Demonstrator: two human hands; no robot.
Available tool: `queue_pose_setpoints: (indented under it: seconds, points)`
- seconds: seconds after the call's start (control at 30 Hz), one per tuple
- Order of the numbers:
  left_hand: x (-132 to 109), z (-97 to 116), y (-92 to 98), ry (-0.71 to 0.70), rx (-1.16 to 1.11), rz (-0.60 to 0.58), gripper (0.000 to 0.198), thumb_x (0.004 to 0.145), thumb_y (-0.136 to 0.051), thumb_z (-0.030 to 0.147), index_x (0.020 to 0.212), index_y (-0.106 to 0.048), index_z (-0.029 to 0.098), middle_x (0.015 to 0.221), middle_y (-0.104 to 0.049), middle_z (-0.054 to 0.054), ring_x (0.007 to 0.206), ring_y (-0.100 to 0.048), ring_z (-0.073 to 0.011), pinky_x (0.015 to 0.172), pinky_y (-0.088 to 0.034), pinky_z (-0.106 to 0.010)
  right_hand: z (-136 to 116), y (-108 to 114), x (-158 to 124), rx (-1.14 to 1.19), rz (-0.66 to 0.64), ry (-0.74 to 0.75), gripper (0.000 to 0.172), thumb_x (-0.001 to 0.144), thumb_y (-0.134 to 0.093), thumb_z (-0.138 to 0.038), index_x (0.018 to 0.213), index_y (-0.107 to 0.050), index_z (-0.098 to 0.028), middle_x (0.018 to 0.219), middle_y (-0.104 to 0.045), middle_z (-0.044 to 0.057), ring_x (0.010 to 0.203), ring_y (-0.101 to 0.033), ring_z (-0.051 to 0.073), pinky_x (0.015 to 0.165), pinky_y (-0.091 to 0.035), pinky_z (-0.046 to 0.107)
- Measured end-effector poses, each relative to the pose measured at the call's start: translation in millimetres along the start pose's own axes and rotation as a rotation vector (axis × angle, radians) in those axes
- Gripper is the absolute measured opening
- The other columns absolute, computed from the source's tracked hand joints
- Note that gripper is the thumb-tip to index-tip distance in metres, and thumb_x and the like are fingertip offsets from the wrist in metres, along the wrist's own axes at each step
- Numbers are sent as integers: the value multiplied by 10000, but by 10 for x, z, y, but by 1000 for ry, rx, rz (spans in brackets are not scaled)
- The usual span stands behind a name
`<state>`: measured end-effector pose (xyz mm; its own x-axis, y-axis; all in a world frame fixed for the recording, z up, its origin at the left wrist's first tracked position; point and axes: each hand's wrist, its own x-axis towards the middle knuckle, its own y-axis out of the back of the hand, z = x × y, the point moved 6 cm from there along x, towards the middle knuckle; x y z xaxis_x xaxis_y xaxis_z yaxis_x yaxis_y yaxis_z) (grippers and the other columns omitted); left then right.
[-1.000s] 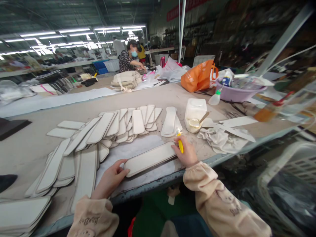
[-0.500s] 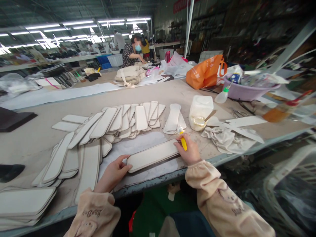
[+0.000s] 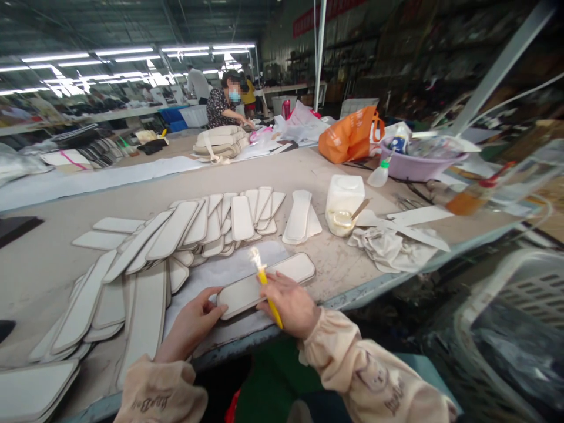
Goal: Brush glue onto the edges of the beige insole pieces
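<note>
A long cream strip with rounded ends (image 3: pixel 288 271) lies near the table's front edge on a pale sheet (image 3: pixel 220 271). My left hand (image 3: pixel 194 322) pinches the strip's left end with thumb and fingers. My right hand (image 3: pixel 291 304) rests on the strip's middle and grips a yellow-handled brush (image 3: pixel 268 291), bristles pointing up and away. Behind the strip, several more cream strips (image 3: pixel 176 232) lie fanned out and overlapping.
A white tub of glue (image 3: pixel 343 204) with a stick in it stands to the right, beside crumpled rags (image 3: pixel 388 247). Farther back sit an orange bag (image 3: pixel 350 135) and a purple basin (image 3: pixel 418 167). Another person (image 3: pixel 224 106) works at the far end. A stack of strips (image 3: pixel 30 390) lies at the front left.
My right hand has slid left from the strip's right end to its middle, with the brush now tilted over the strip. The left hand stays at the left end.
</note>
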<state>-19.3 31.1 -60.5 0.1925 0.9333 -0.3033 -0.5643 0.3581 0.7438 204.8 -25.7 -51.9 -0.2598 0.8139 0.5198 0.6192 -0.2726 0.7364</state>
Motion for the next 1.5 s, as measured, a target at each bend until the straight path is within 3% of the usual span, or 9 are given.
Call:
queue_pose_setpoints:
  seconds: [0.13, 0.4, 0.53, 0.7, 1.0, 1.2, 1.37, 1.43, 1.5]
  points:
    - [-5, 21, 3, 7, -10, -6, 624, 709, -549, 531, 1191, -573, 136, 595, -564, 39, 590, -540, -183, 575, -360, -283, -176, -210, -33, 11, -146, 85, 226, 877, -610, -385, 1006, -574, -203, 1172, -661, 90, 1272, -504, 223, 1099, -359, 428]
    - [-12, 37, 21, -24, 16, 5, 514, 727, -544, 450, 1152, -604, 166, 610, -573, 37, 605, -537, -178, 588, -348, -275, 597, 295, -250, -152, -4, -188, 271, 906, -560, -349, 1136, -502, -219, 1198, -652, 98, 1177, -584, 251, 1058, -402, 483]
    - [-45, 20, 12, -22, -7, 37, 456, 731, -564, 374, 1141, -617, 182, 605, -551, 46, 605, -529, -157, 593, -349, -260, 823, 407, -355, -186, 146, -365, 325, 891, -554, -419, 1150, -504, -229, 1126, -680, 74, 889, -693, 233, 782, -553, 366]
    - [-86, -3, 23, -23, 4, 89, 482, 733, -591, 337, 1178, -612, 151, 651, -581, 26, 633, -549, -153, 605, -361, -258, 964, 399, -375, -197, 237, -510, 377, 809, -598, -522, 1048, -571, -232, 976, -704, 44, 670, -670, 221, 596, -510, 327]
    - [-148, 34, 60, -24, 1, 144, 412, 719, -626, 298, 1112, -649, 176, 640, -603, 30, 639, -556, -152, 613, -355, -262, 849, 480, -347, 30, 463, -514, 467, 711, -711, -503, 1051, -568, -217, 1028, -673, 61, 879, -661, 242, 814, -526, 407]
    - [-152, -65, 117, -14, -91, 181, 328, 705, -646, 311, 1004, -653, 177, 636, -603, 33, 633, -554, -143, 600, -379, -255, 792, 439, -274, 527, 636, -556, 544, 617, -816, -402, 1006, -482, -220, 959, -675, 43, 830, -670, 185, 703, -569, 334]
    - [-262, -87, 379, 11, -503, 452, 291, 741, -629, 408, 883, -627, 154, 623, -536, 32, 582, -498, -103, 568, -398, -230, 557, 598, -117, 780, 791, -508, 547, 577, -846, -254, 949, -445, -236, 846, -656, -30, 799, -660, 134, 804, -553, 326]
    - [-310, 20, 274, -3, -753, 285, 376, 781, -584, 512, 777, -619, 138, 562, -486, 36, 487, -444, -76, 482, -356, -214, 447, 665, -59, 842, 851, -509, 544, 574, -844, -226, 945, -447, -239, 851, -650, -37, 790, -654, 129, 810, -549, 329]
    - [-379, 259, -38, -38, -861, -134, 484, 790, -564, 585, 726, -640, 111, 540, -505, 13, 432, -453, -67, 434, -333, -207, 352, 703, 0, 927, 894, -507, 543, 575, -838, -196, 953, -452, -243, 850, -647, -46, 782, -648, 120, 806, -545, 315]
